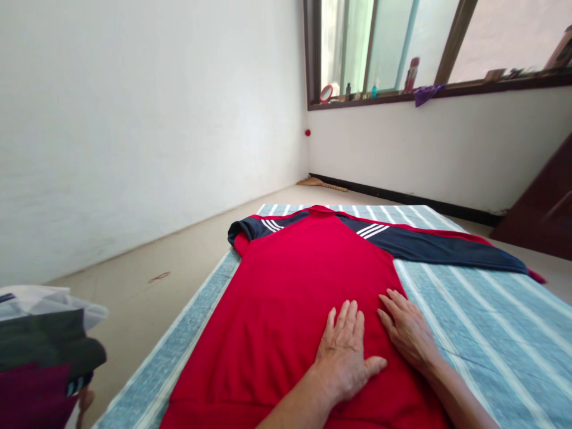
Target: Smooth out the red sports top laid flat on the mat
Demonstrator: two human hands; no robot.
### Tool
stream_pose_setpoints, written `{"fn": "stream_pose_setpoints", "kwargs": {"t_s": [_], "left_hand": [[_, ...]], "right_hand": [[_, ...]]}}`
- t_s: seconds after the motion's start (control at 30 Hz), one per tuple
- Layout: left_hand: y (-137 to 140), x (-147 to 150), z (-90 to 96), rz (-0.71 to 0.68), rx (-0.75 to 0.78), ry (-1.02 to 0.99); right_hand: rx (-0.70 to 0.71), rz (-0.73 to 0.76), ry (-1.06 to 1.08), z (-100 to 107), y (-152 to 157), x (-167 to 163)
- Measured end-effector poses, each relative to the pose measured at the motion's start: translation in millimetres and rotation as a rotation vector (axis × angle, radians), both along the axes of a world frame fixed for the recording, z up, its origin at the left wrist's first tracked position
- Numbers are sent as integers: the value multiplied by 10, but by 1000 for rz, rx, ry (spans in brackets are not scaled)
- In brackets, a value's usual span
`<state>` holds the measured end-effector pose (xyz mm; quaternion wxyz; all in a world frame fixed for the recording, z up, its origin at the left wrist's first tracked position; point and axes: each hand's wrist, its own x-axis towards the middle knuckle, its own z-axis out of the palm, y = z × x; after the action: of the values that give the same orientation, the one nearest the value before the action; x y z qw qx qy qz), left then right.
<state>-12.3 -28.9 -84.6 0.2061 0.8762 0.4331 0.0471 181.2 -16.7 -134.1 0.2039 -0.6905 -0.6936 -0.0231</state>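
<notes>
A red jacket (286, 298) with navy sleeves and white stripes lies spread flat, its collar at the far end. One sleeve (438, 245) stretches out to the right; the other (257, 229) is bunched or folded at the left shoulder. My left hand (344, 351) rests palm down on the lower part of the red body, fingers stretched forward. To its right, my right hand (406, 328) lies flat along the jacket's right side edge, fingers extended. Neither hand grips the cloth. Part of the hem runs out of view at the bottom.
Beneath the jacket is a blue-and-white striped cover (482, 322). A stack of folded clothes (44, 351) stands at the lower left. Small bottles and a purple cloth (426, 94) sit on the windowsill. A broom (326, 183) lies in the far corner, and a dark red panel (540, 202) leans at right.
</notes>
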Motion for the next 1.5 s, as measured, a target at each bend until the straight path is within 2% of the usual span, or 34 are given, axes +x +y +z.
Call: {"fn": "stream_pose_setpoints", "kwargs": {"t_s": [0.23, 0.37, 0.5, 0.73, 0.97, 1.17, 1.37, 1.5], "left_hand": [[-37, -30, 136, 2, -53, -60], [-44, -36, 174, 7, -93, -74], [-36, -39, 182, 10, -121, -76], [1, -48, 105, -7, -80, -32], [100, -67, -21, 125, 97, 8], [119, -105, -32, 95, 95, 112], [49, -26, -74, 135, 234, 95], [-2, 7, -161, 162, 335, 96]], "right_hand": [[-12, 1, 28, 7, -1, 6], [-5, -30, 50, 160, 61, -27], [-38, 27, 38, 307, 178, -147], [-174, -16, -58, 188, 273, -221], [-132, -5, -39, 168, 248, -211], [-129, -11, -37, 154, 241, -222], [-185, -52, -107, 304, 193, -250], [-160, -81, -138, 272, 159, -276]]}}
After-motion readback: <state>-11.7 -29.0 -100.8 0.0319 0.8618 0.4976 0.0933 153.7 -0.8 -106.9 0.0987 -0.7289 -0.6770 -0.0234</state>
